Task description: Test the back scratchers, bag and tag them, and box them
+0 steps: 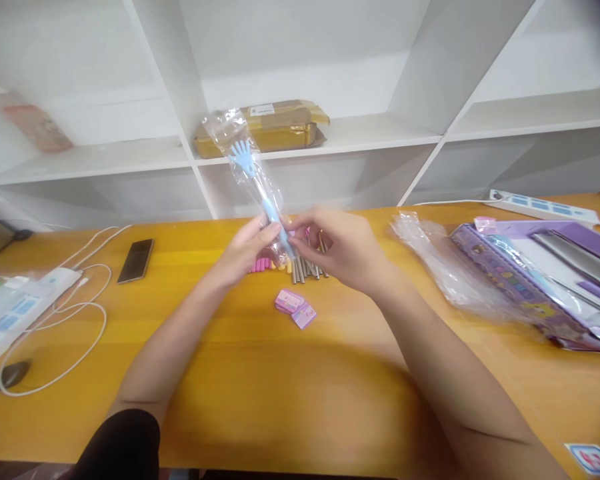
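Held in the left hand [245,250], between thumb and fingers: a blue hand-shaped stick [243,159] inside a clear wrapper [223,127], above the far part of the table [230,387]. Gripped at the handle, perhaps because of more stiffness there than in the loose film. Tilted, with small blue fingers up and away from the body, probably to leave the lower end near for the other hand. At that lower end, the right hand [340,247], with thumb and fingertips narrow; impossible to tell if really pinching the film or only touching.

Behind and below the hands, partly hidden: metal sticks [301,272] side by side, and pink pieces [263,265] in a row, perhaps grouped by kind for easy counting. Nearer to the body, small pink cards [290,301], overlapping, maybe simply put down together.

Farther to the right, crumpled clear plastic [435,260] beside an open purple box [500,267], apparently aside for free working room. To the left, a phone [135,261] lying flat near white cables [103,320]. On the shelf [155,152] behind, a taped parcel [280,130].
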{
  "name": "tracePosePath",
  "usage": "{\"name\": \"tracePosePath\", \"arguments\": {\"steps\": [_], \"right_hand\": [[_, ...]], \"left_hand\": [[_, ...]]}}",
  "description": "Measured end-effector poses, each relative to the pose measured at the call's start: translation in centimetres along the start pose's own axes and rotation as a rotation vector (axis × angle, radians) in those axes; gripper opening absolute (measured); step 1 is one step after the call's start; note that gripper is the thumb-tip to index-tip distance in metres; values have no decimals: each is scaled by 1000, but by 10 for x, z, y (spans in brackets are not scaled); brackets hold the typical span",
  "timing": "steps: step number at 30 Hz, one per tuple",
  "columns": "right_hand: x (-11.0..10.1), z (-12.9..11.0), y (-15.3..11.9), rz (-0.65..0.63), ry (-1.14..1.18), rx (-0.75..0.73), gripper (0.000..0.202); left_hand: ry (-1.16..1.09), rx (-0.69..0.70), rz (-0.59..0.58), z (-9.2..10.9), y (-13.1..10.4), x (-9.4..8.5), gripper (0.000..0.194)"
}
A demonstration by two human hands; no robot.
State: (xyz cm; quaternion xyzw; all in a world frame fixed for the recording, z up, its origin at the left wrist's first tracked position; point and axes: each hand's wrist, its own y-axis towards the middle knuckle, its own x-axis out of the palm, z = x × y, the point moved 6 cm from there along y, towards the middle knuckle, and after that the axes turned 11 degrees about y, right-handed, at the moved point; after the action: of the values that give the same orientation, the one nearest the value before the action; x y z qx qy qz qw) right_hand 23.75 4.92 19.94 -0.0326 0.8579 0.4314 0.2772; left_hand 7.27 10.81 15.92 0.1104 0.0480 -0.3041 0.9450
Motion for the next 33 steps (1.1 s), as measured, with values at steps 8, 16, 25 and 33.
{"name": "tracePosePath", "arguments": {"steps": [8,16,25,33], "right_hand": [[-8,-1,3,64,36,4,11],[-10,4,4,77,71,37,17],[-26,10,5,89,-41,150,18],[8,8,1,-274,331,292,46]], "left_hand": [[150,63,4,3,1,-9,49],[116,18,-35,2,-1,-7,46],[120,37,-45,9,-3,-7,54],[134,95,-77,12,-7,-3,48]]}}
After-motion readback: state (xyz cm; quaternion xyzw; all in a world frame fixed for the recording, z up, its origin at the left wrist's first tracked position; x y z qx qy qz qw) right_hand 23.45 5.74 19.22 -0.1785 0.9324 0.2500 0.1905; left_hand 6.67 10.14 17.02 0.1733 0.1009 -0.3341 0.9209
